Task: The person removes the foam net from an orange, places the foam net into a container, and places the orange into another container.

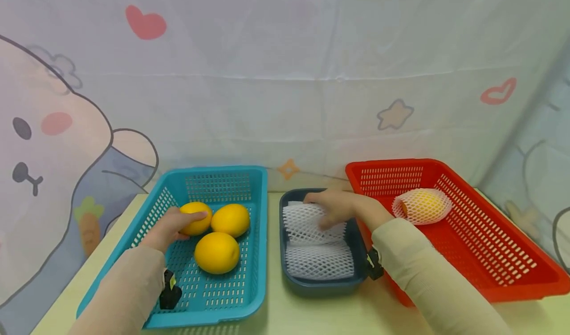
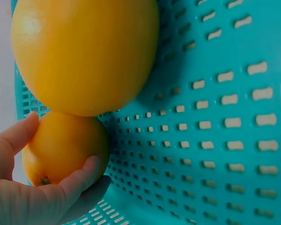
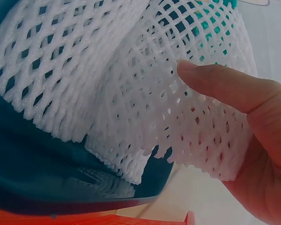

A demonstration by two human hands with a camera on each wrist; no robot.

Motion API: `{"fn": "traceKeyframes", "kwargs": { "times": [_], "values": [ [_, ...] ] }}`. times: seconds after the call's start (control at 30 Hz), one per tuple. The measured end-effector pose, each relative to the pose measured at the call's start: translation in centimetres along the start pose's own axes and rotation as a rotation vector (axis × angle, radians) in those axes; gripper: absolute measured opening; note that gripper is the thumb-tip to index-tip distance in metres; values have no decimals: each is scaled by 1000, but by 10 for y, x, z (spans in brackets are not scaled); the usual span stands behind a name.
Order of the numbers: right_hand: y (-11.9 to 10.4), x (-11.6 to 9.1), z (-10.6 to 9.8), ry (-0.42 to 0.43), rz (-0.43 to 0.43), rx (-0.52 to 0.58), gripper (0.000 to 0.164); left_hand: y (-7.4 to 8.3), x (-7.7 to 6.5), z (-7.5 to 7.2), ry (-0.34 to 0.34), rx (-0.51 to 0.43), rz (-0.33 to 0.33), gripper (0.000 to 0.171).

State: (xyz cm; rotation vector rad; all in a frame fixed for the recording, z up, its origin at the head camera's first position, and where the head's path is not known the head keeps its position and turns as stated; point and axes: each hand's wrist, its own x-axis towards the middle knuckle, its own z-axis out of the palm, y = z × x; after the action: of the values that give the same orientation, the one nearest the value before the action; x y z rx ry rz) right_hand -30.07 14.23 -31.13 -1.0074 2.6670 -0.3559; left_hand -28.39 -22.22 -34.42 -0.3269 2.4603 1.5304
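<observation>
Partner: Hands?

Me: Left hand [image 1: 168,227] curled round a yellow fruit [image 2: 65,145] in the teal basket [image 1: 261,236], two more fruits [image 1: 217,253] beside it. Right hand [image 1: 336,207] pinching a white foam net [image 1: 303,225] over the dark blue tub [image 1: 320,289]; another net [image 1: 318,263] lies there.

Partner: Doing it well?

Me: My judgement: light pinch, since mesh may tear; part one net cleanly from the other; grip the fruit near one end, leaving the far end free.

Partner: Writing?

Me: None I can read on fruit, tub or baskets. Backdrop [image 1: 267,107]: printed hearts and stars only.
</observation>
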Motion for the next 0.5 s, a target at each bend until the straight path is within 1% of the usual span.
{"fn": "traceKeyframes", "kwargs": {
  "times": [0.23, 0.33, 0.5],
  "values": [
    [1, 0, 1, 18, 12, 22, 58, 1, 0, 0, -5, -5, -29, 81],
    [3, 1, 2, 56, 17, 17, 61, 0, 1, 0, -1, -6, -43, 82],
    [5, 0, 3, 131, 35, -41, 63, -1, 2, 0, 3, -6, -58, 83]
  ]
}}
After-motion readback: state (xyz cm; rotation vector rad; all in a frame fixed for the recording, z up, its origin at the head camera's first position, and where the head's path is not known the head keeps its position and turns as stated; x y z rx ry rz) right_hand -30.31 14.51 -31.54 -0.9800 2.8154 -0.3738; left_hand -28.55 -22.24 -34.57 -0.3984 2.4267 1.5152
